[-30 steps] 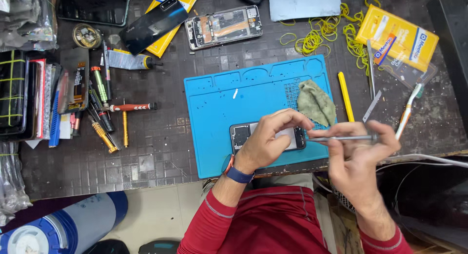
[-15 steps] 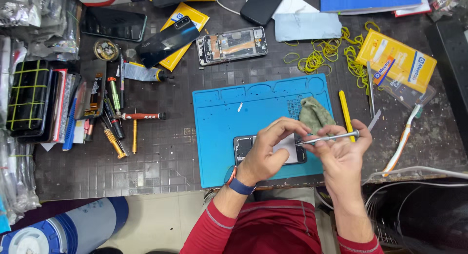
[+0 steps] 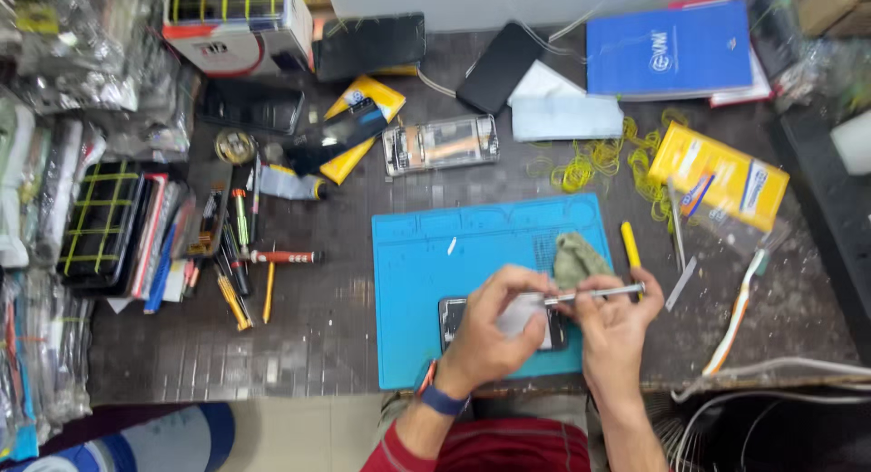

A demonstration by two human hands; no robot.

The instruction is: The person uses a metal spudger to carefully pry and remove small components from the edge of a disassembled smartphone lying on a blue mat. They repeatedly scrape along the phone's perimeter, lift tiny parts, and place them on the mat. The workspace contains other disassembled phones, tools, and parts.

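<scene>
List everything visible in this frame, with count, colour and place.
phone: one, dark, on mat under both hands
tweezers: one, silver, held in right hand
blue mat: one, centre of bench
cloth: one, grey-green, mat's right edge
opened phone: one, clear-framed, above mat
rubber bands: many, yellow, upper right
blue booklet: one, top right
yellow packet: one, right
toothbrush: one, white-orange, right
screwdrivers: several, mixed colours, left of mat
left hand: on phone, blue wristband
right hand: grips tweezers
</scene>
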